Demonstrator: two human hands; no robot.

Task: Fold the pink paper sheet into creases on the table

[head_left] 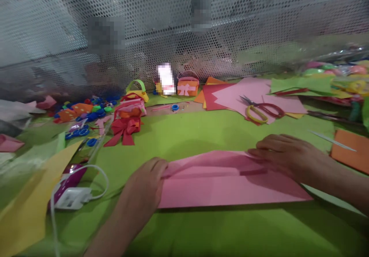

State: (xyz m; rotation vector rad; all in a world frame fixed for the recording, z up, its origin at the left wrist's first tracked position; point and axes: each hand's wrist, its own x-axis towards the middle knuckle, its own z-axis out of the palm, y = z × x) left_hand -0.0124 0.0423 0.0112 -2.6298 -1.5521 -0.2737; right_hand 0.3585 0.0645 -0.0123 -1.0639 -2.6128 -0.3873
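Note:
A sheet of pink paper [207,193] lies across the green tabletop in front of me, its far edge folded over toward me and slightly raised. At the left end of the fold, my left hand [145,186] is closed on the paper, with the fingertips partly hidden. My right hand [284,155] grips the far right part of the same fold, fingers bent over the edge. Beyond the right hand lie scissors [265,112] with one yellow and one red handle, resting on stacked coloured paper [230,91]. An orange piece of paper [350,149] is right of that hand.
Small paper baskets [187,87] and a red paper bow [123,130] stand at the back. On the left are a white charger with its cable [73,198], a purple tool [67,178] and yellow paper [31,207]. A perforated metal panel [144,22] rises behind the table.

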